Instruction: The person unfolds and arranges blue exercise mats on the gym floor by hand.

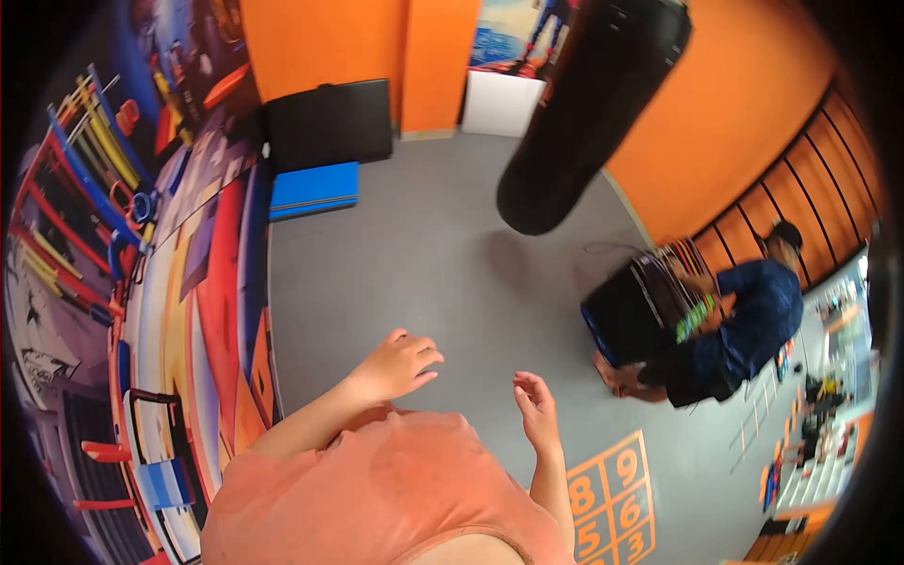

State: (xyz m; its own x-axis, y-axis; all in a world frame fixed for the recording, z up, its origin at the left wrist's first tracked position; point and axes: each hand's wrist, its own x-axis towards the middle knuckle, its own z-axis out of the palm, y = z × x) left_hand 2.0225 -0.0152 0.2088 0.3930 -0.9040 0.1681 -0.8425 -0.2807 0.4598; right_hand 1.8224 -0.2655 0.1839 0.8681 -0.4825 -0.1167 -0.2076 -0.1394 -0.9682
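Observation:
My left hand (397, 365) is held in front of my body with its fingers loosely bent and apart, and nothing is in it. Lower and to the right, my right hand (536, 407) is raised with the fingers partly stretched, also holding nothing. Neither hand touches an object. Both are close to my orange shirt (377, 490), above the grey floor (405, 245). A black punching bag (589, 122) hangs ahead, well beyond my hands.
A person (753, 311) bends over a black box-like item (626, 311) at the right. A blue folded mat (314, 188) and a black panel (330, 124) are by the far wall. Racks with bands (89, 179) line the left. An orange number grid (612, 499) marks the floor.

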